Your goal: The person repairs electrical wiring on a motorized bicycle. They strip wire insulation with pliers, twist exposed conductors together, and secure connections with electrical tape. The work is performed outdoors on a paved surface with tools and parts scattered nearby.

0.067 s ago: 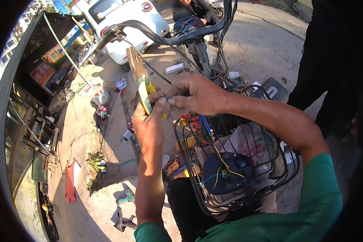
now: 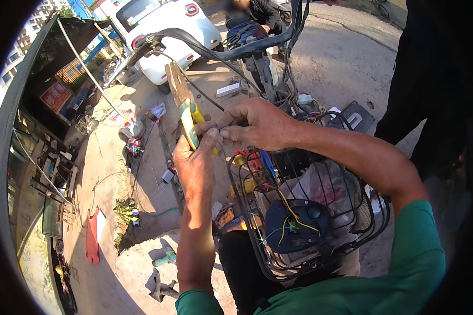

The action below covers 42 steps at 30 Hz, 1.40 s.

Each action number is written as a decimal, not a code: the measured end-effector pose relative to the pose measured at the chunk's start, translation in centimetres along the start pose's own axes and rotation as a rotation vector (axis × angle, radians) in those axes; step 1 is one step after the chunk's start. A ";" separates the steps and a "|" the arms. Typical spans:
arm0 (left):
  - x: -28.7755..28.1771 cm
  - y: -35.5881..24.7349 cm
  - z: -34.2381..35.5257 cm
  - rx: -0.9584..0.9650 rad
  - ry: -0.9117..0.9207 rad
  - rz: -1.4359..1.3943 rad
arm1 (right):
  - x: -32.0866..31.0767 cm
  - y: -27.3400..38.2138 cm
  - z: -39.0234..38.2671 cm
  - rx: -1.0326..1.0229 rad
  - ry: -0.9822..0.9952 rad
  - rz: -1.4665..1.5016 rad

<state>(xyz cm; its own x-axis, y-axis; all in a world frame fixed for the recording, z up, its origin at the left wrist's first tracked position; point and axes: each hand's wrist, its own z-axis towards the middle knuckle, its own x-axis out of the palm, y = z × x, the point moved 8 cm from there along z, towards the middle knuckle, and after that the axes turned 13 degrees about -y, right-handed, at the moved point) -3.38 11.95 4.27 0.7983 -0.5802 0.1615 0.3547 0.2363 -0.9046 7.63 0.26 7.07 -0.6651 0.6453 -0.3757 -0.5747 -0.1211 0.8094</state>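
My left hand [image 2: 197, 165] is closed around a pair of pliers [image 2: 183, 100] with yellow-green handles, their rusty jaws pointing up and away. Its thumb and forefinger also pinch near a thin bluish wire [image 2: 218, 127]. From the other side, my right hand [image 2: 265, 125] holds that wire between thumb and fingertips, so the two hands nearly touch. Most of the wire is hidden by the fingers. Below them is a black wire basket [image 2: 263, 265], in which lies a dark blue rounded housing [image 2: 302, 210] with yellow and green wires.
Black handlebars [image 2: 257, 50] with hanging cables arch beyond my hands. A white vehicle [image 2: 178, 37] and a seated person [image 2: 265, 18] are farther off. Someone in dark trousers [image 2: 420, 105] stands at the right. A green power tool [image 2: 165, 257] lies on the ground at left.
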 end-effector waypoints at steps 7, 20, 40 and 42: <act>-0.1 0.9 0.9 -0.100 0.047 -0.027 | -0.5 -0.7 0.0 0.073 -0.045 0.232; -0.8 3.2 0.1 -0.153 0.093 -0.090 | -1.0 -1.1 -0.1 -0.004 -0.149 0.128; -1.1 -0.5 -3.8 0.301 0.206 0.571 | -1.8 -1.6 -0.4 0.134 -0.217 0.294; -0.7 -1.5 -3.9 0.421 0.182 0.634 | -1.9 -1.6 -0.5 0.135 -0.210 0.299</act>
<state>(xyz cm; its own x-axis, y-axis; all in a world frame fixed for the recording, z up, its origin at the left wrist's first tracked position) -6.35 8.98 3.94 0.8309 -0.3456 -0.4362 0.0414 0.8200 -0.5709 9.57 -1.13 6.32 -0.6737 0.7386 -0.0250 -0.2928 -0.2357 0.9266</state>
